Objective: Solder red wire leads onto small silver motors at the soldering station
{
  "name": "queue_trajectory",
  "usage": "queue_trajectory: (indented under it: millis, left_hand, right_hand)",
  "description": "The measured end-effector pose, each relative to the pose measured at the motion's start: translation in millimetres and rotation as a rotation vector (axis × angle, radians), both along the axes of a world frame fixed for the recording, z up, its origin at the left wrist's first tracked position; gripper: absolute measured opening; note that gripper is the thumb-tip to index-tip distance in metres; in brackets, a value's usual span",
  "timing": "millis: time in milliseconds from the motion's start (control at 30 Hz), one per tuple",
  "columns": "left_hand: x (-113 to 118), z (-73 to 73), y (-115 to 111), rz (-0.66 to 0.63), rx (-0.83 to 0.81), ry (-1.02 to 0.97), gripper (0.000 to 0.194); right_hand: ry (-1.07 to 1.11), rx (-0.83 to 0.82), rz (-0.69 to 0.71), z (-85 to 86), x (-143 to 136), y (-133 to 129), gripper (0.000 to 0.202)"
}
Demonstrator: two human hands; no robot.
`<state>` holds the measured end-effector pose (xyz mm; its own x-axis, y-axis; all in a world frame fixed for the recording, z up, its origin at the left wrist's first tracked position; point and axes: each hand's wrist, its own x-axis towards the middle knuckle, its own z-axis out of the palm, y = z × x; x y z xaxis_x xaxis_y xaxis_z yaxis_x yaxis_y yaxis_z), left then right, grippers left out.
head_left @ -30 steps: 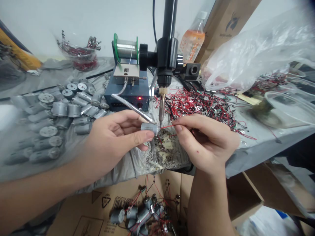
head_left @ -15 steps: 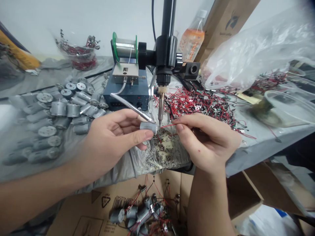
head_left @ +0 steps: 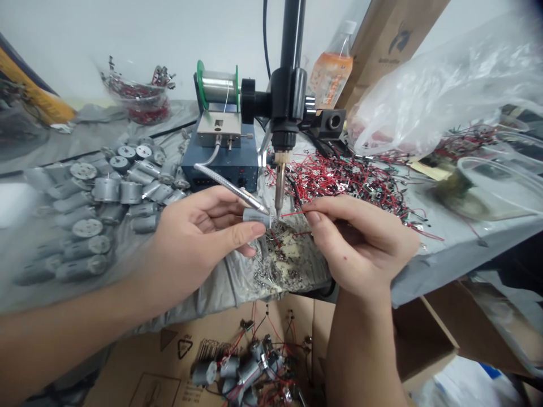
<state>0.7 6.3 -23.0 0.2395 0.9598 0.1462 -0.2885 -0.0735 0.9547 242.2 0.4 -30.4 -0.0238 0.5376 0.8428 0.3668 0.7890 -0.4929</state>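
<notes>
Moved slightly rightward since the earlier frame, drawing the red wire (head_left: 293, 214) a little outward in the right hand (head_left: 362, 249) and leaving its near end just beside the tip of the soldering iron (head_left: 280, 189). Dimmed as well at the indicator light (head_left: 242, 171) on the blue box (head_left: 220, 176): bright a second ago, now only faintly red. Suggests a fine adjustment of the wire at the iron rather than any change of grip.

Holding a gray motor (head_left: 254, 215) in the left hand (head_left: 199, 240), with thumb in front and fingers behind. Pinching the wire narrowly between right thumb and forefinger. Keeping the motor close by the end of the metal tube (head_left: 227, 185) and just left of the iron's tip, end face toward the wire. Cannot be sure of contact between wire and motor. Surrounded on the desk (head_left: 212, 285) by loose motors (head_left: 106, 189) to the left and a heap of wired parts (head_left: 352, 181) beyond the right hand.
</notes>
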Motion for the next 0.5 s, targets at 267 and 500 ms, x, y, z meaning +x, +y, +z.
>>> queue_trajectory:
  millis: [267,500]
  left_hand:
    - [2.9,3.5,2.1,0.024,0.025,-0.031,0.035]
    - [5.9,3.8,4.5,0.023,0.045,-0.046,0.037]
  right_hand:
    - [0.012,0.008,-0.003,-1.7,-0.1,0.6,0.023]
    - [0.008,0.016,-0.001,-2.3,-0.7,-0.1,0.022]
